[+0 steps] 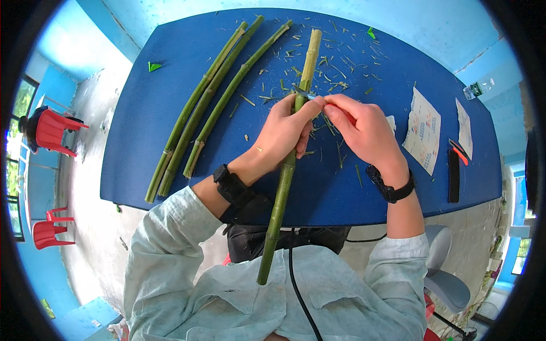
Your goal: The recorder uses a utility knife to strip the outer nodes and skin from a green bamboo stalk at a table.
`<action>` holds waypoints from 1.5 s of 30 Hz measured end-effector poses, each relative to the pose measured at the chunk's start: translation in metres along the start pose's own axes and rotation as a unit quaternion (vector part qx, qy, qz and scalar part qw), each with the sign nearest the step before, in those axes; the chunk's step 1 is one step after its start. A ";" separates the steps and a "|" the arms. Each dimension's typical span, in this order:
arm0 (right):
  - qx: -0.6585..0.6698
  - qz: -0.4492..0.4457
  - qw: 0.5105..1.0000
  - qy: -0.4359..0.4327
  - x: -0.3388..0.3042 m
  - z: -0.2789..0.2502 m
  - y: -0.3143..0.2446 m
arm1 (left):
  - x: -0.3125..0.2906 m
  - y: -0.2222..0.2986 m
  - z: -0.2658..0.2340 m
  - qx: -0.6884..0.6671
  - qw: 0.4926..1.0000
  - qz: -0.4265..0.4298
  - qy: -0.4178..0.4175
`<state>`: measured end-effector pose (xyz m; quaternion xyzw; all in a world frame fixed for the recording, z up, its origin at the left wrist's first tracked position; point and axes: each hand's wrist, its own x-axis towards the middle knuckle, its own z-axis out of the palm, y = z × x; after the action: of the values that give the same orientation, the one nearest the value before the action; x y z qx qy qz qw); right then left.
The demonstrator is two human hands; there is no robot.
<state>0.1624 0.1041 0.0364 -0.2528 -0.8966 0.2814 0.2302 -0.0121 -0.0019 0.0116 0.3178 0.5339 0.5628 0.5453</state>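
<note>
My left hand (282,126) is wrapped around a long green bamboo stalk (277,207), which slants from the far side of the table down to my chest. The stalk's far end is paler and looks scraped. In my right hand (367,129) is a knife, its red handle mostly hidden by the fingers. The knife blade (306,93) lies across the stalk just beyond my left hand. My left thumb reaches to the blade, close to my right fingertips. Thin green shavings are scattered around the far end of the stalk.
Several green bamboo stalks (211,94) lie to the left on the blue table (131,142). At the right are printed paper sheets (422,131), a black strip (453,176) and an orange-and-black tool (459,152). Red chairs (52,234) stand on the floor at left; a black cable (297,278) hangs over my shirt.
</note>
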 end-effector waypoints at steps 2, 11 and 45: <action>0.008 0.000 1.000 -0.003 0.000 -0.001 0.002 | -0.002 0.001 0.000 -0.011 1.000 -0.005 -0.011; -0.078 -0.037 0.994 0.061 -0.001 0.009 0.003 | 0.002 -0.004 -0.002 0.002 1.000 -0.022 -0.019; -0.159 -0.084 0.977 0.111 -0.002 0.015 -0.003 | -0.001 -0.003 -0.001 0.042 0.999 -0.003 -0.006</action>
<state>0.1543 0.0953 0.0264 -0.2395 -0.9167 0.0854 0.3083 -0.0121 -0.0035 0.0087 0.3418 0.5546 0.5365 0.5364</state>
